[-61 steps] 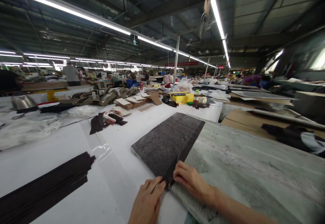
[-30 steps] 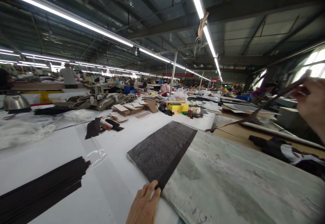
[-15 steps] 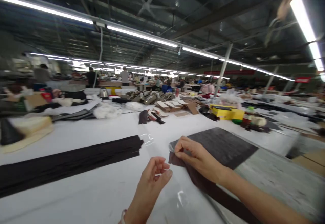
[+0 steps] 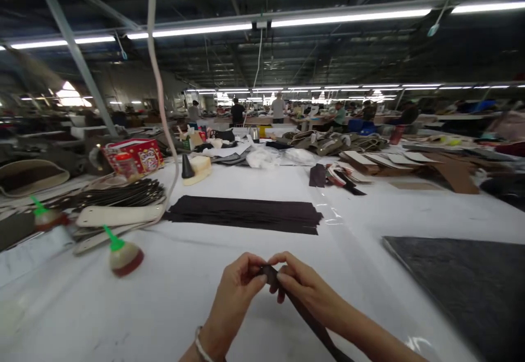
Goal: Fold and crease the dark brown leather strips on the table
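**Our left hand [image 4: 234, 292] and right hand [image 4: 305, 291] pinch a narrow dark brown strip [image 4: 312, 322]**

Closest to us, both hands meet just above the white table [image 4: 164, 302]. Thumbs and forefingers are closed tight on the strip's end, and the other fingers curl in loosely. From the pinch the strip runs down and to the right, beneath our right forearm. A dark grey felt-like mat [image 4: 463, 285] lies to the right. A squat cream-and-brown bottle with a green nozzle [image 4: 123, 255] rests tilted to the left. Farther off, a flat stack of long dark strips [image 4: 246, 214] lies across the table, well apart from our hands. A red printed box [image 4: 133, 155] stands beyond it.
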### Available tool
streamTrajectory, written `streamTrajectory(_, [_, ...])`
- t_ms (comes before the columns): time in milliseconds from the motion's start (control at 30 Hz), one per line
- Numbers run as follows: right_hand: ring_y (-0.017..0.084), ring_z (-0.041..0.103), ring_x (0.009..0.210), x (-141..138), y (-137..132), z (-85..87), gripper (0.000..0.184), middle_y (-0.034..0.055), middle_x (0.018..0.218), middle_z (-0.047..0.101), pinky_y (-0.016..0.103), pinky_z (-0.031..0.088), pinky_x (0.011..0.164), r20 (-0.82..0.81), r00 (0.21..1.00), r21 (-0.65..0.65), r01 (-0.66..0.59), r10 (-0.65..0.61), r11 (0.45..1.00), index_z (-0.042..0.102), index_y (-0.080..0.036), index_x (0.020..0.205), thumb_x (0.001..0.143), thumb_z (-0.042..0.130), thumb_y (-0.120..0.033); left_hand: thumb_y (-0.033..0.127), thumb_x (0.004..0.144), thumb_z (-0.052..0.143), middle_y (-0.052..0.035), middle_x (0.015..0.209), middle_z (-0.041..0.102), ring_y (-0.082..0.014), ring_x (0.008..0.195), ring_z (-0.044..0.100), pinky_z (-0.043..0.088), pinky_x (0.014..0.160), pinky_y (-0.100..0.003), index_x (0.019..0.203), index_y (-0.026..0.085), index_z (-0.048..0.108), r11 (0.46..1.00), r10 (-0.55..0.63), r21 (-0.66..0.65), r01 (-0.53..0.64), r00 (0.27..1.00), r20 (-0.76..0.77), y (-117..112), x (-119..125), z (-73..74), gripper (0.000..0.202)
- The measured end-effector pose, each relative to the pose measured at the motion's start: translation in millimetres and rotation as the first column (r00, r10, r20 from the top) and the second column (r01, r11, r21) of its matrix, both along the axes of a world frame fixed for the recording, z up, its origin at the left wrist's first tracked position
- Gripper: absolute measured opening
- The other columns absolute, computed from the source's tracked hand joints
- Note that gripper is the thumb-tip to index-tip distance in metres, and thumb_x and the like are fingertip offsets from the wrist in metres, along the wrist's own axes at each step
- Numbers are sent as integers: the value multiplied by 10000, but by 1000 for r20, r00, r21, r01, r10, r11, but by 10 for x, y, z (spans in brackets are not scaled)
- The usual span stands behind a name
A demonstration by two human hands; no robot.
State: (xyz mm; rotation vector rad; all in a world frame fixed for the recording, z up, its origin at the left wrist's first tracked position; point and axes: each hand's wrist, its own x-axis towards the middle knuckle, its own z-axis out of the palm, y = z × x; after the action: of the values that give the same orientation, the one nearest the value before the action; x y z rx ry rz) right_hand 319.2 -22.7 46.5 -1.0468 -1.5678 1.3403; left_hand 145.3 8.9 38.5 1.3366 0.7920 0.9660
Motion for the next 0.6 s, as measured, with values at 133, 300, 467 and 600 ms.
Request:
streamTrajectory(133, [158, 548, 708, -256, 12, -50, 533, -19, 790, 584, 307, 432, 699, -59, 998, -112, -13, 7, 994, 398, -221, 1255, 780, 625, -302, 265, 677, 680, 12, 689, 600, -144, 674, 552, 380, 650, -264, 941, 149, 601, 993, 89, -79, -92, 995, -37, 54, -325, -112, 300])
streamTrajectory(300, [160, 552, 713, -424, 13, -56, 713, 8, 809, 582, 290, 424, 672, -206, 977, -321, -125, 60, 939, 399, -196, 1302, 736, 681, -524, 261, 652, 682, 56, 674, 487, -112, 636, 489, 346, 628, -245, 1035, 169, 583, 990, 98, -95, -103, 993, -61, 1, -606, -92, 406])
streamTrajectory(467, [81, 426, 507, -512, 3, -132, 499, -25, 729, 516, 215, 311, 483, -227, 961, -374, -235, 157, 897, 562, -186, 1141, 758, 663, -490, 266, 671, 680, 50, 689, 474, -121, 657, 460, 339, 632, -248, 1099, 189, 579, 995, 86, -38, -91, 988, -130, -42, -816, 8, 447])
streamTrajectory(600, [93, 421, 578, -352, -44, -180, 261, -39, 689, 503, 203, 298, 505, 7, 972, -427, -210, 236, 879, 641, -176, 908, 668, 684, -271, 255, 661, 673, 65, 657, 442, -110, 622, 431, 325, 611, -239, 1091, 195, 595, 986, 148, -52, -160, 972, -181, -51, -1024, -43, 441])
